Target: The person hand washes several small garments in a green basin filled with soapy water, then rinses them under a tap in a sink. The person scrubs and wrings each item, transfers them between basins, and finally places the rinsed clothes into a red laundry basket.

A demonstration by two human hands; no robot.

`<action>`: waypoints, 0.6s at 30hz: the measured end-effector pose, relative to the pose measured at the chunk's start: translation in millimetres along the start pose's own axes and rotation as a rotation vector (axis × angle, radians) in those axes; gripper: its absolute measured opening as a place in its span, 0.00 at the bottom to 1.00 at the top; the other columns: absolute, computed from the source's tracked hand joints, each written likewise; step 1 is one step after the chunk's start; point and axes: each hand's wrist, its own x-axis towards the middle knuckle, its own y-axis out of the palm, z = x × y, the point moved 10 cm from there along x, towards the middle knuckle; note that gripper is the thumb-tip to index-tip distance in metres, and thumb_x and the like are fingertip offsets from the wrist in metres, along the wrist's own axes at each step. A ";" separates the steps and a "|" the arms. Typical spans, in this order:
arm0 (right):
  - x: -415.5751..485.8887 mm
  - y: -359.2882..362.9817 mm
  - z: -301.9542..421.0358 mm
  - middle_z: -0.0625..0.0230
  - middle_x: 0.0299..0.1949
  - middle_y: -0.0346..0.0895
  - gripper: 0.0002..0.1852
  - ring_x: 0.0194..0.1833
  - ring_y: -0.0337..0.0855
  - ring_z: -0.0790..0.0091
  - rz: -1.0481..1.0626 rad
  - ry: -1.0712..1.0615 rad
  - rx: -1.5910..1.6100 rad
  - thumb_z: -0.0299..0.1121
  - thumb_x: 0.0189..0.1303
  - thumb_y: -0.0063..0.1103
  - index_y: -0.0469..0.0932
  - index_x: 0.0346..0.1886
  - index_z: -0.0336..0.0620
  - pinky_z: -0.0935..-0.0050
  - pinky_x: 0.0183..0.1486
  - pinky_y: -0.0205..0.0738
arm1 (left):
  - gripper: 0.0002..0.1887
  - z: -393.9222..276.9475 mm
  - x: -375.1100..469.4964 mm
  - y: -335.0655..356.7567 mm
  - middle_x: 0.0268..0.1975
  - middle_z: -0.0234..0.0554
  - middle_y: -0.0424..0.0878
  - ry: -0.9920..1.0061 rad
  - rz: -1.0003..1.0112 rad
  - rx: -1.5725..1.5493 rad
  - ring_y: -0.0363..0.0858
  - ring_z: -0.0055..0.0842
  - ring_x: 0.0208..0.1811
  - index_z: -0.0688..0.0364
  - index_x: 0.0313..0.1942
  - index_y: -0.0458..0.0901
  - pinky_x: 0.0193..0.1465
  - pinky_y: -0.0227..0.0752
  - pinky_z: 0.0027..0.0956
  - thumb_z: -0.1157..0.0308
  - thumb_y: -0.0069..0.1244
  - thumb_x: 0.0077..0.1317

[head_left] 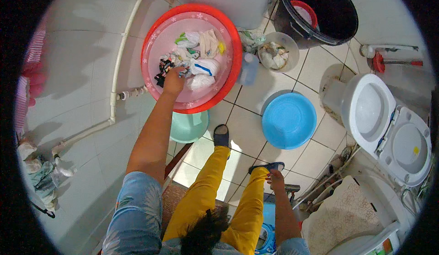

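Note:
My left hand [174, 80] reaches into a pink basin [175, 25] with a flower-patterned rim, which sits inside a larger red basin [234, 49]. Its fingers touch a patterned cloth, beside a black floral cloth [164, 70]; whether they grip it I cannot tell. Around them in the pink basin lie a white item with a blue stripe [205, 67], a beige cloth [208, 44] and several crumpled white pieces. My right hand [275, 180] hangs low by my right foot, fingers partly curled, with nothing visible in it.
A blue basin [289, 121] stands on the tiled floor, left of a toilet [368, 105]. A pale green basin [190, 128] is partly under the red one. Beyond are a waste bin [291, 52], a plastic container [249, 69] and a large black bucket [295, 31]. A pipe [118, 62] runs along the left wall.

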 end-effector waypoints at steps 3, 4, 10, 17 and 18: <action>1.1 -18.8 -15.9 0.58 0.41 0.80 0.14 0.34 0.84 0.62 -0.151 0.128 -0.065 0.30 0.65 0.52 0.71 0.54 0.45 0.65 0.35 0.78 | 0.22 8.5 -0.4 35.6 0.57 0.53 0.74 0.075 -0.013 0.236 0.74 0.46 0.57 0.62 0.56 0.72 0.62 0.66 0.42 0.77 0.48 0.59; -0.5 -10.5 -12.9 0.59 0.42 0.79 0.16 0.34 0.84 0.63 0.053 0.025 0.004 0.28 0.64 0.52 0.70 0.55 0.44 0.67 0.35 0.78 | 0.23 18.3 -0.2 31.0 0.56 0.53 0.73 0.141 -0.090 0.328 0.74 0.47 0.57 0.63 0.57 0.70 0.61 0.66 0.42 0.77 0.47 0.60; -33.3 -62.9 -24.8 0.61 0.38 0.79 0.16 0.30 0.83 0.66 -0.202 -0.019 -0.248 0.25 0.64 0.49 0.70 0.56 0.41 0.71 0.30 0.78 | 0.15 20.4 31.0 43.3 0.54 0.55 0.74 -0.193 -0.017 0.624 0.82 0.45 0.46 0.62 0.48 0.67 0.48 0.76 0.49 0.68 0.48 0.63; -40.1 -32.5 -10.9 0.60 0.41 0.80 0.15 0.31 0.83 0.66 -0.113 -0.015 -0.183 0.27 0.65 0.48 0.70 0.55 0.43 0.70 0.32 0.78 | 0.21 24.0 -3.9 -18.9 0.47 0.55 0.77 0.070 -0.191 0.334 0.77 0.45 0.50 0.60 0.48 0.70 0.52 0.71 0.46 0.61 0.55 0.58; -41.7 -14.5 -2.9 0.60 0.41 0.80 0.14 0.33 0.83 0.67 -0.074 -0.017 -0.184 0.27 0.66 0.48 0.70 0.54 0.44 0.70 0.33 0.78 | 0.21 42.4 -14.5 -42.2 0.47 0.52 0.77 0.048 -0.202 0.206 0.76 0.42 0.50 0.61 0.49 0.70 0.52 0.71 0.44 0.62 0.55 0.58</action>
